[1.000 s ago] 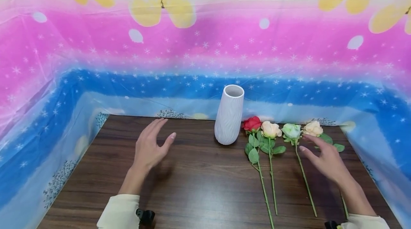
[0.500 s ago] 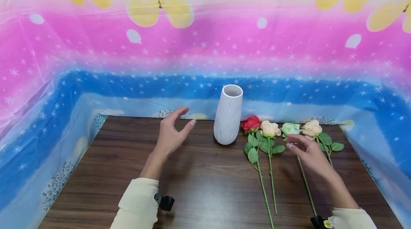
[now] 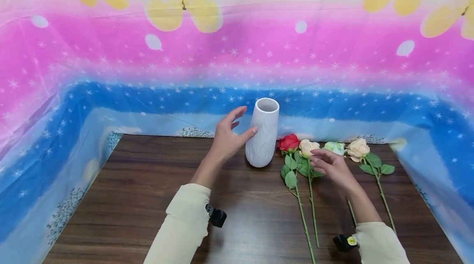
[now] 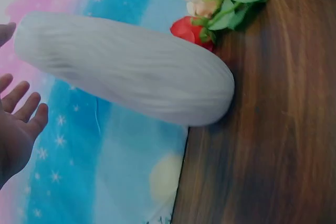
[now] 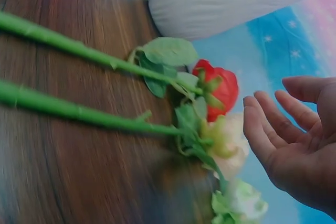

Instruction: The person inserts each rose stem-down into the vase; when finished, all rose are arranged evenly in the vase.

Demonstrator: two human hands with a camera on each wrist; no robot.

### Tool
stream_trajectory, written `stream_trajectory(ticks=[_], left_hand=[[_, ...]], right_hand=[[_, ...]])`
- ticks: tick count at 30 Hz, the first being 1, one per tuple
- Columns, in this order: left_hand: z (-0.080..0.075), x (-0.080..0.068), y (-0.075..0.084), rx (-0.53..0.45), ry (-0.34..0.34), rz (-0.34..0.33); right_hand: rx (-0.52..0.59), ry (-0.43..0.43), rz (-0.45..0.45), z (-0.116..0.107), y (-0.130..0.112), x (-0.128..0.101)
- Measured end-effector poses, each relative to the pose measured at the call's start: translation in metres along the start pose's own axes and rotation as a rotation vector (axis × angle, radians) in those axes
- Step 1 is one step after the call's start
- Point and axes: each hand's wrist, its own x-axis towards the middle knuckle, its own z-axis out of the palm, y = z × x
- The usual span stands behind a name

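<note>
A white ribbed vase (image 3: 262,136) stands upright at the back of the table. Just left of it is my left hand (image 3: 226,140), fingers spread and thumb overlapping the vase's side in the head view; in the left wrist view the fingers (image 4: 23,106) sit beside its upper part. My right hand (image 3: 335,169) hovers over the flowers with relaxed fingers and nothing in them. A red rose (image 3: 289,142) lies nearest the vase. Beside it come a peach rose (image 3: 308,147), a pale green rose (image 3: 334,148) partly behind my hand, and another peach rose (image 3: 357,149).
The dark wooden table (image 3: 244,223) carries the long green stems, which point toward the front edge. A printed pink and blue cloth (image 3: 207,66) hangs along the back and both sides. Each wrist wears a small black camera (image 3: 216,216).
My left hand has moved right and away from me, up to the vase. The right hand has moved left, from the far peach rose to the one beside the red rose.
</note>
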Motion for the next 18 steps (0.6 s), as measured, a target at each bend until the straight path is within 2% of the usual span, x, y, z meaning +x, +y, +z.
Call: stream_trajectory(ticks=[4,8,18], left_hand=[[0.008,0.013,0.006,-0.005,-0.021,-0.032],[0.016,0.022,0.011,-0.033,-0.048,-0.048],[0.027,0.030,0.012,-0.052,-0.059,-0.127]], right_hand=[[0.043,-0.001,0.035,0.011,0.006,0.015],[0.039,0.021,0.083,0.021,0.010,0.027],[-0.047,0.026,0.146,0.041,0.018,0.044]])
